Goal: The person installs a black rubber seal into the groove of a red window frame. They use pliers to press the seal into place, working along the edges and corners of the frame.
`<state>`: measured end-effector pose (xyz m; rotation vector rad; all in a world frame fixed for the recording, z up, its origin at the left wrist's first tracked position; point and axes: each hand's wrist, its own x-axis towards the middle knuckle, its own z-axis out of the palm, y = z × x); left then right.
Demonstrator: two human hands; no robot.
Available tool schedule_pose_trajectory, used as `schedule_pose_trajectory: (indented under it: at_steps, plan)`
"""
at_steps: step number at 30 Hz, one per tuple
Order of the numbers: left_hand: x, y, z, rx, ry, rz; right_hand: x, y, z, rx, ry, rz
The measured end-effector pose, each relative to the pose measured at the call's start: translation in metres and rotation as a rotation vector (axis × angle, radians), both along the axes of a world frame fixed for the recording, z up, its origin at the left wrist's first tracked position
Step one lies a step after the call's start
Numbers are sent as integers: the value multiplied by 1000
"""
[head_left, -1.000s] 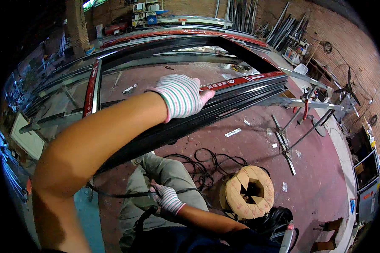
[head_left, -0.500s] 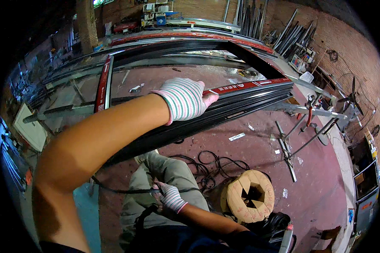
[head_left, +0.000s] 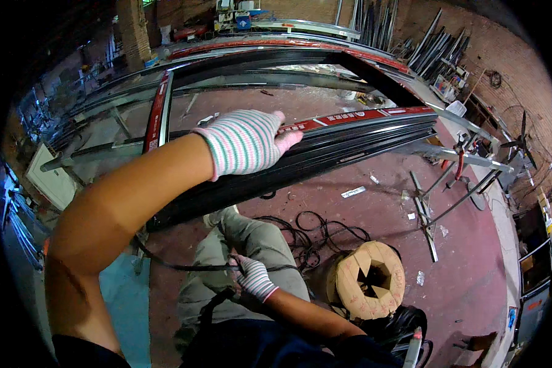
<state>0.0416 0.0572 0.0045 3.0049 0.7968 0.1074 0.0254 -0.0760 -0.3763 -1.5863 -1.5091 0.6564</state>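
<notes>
A large black rectangular frame [head_left: 374, 83], with red-and-white film along its rails, lies raised on metal supports in front of me. My left hand [head_left: 245, 141], in a striped knit glove, lies over its near rail with the thumb on the near side. The other fingertips are mostly hidden beyond the rail. Low over my lap, my right hand [head_left: 253, 278], gloved alike, is closed around a thin black flexible strip [head_left: 193, 267]. To the left, that strip rises toward the frame's near left corner; to the right, it passes over my thigh.
Loops of black strip [head_left: 310, 242] lie on the reddish floor beside a cardboard-faced roll [head_left: 340, 285]. Metal stand legs [head_left: 466, 196] and a black fan [head_left: 521, 144] are at the right. Long profiles [head_left: 432, 52] lean against the brick wall. A pale panel [head_left: 52, 178] stands left.
My left hand has slid left along the near rail, baring more of the red film. My right hand keeps its hold on the strip. The whole view has shifted slightly.
</notes>
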Motion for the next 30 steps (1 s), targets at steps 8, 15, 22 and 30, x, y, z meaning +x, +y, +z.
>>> schedule_pose_trajectory:
  at_steps: [8, 15, 22, 30]
  plan:
    - [-3, 0, -6, 95, -20, 128, -3, 3, 7, -74, 33, -41]
    - [-19, -1, -1, 51, -45, 28, 0, 2, -23, 18, 152, -86]
    - [-27, 4, 3, 78, 10, 1, 0, 4, -7, -62, 142, -46]
    - [-41, 2, 3, 115, 11, 41, 0, 5, -20, -34, 134, -76]
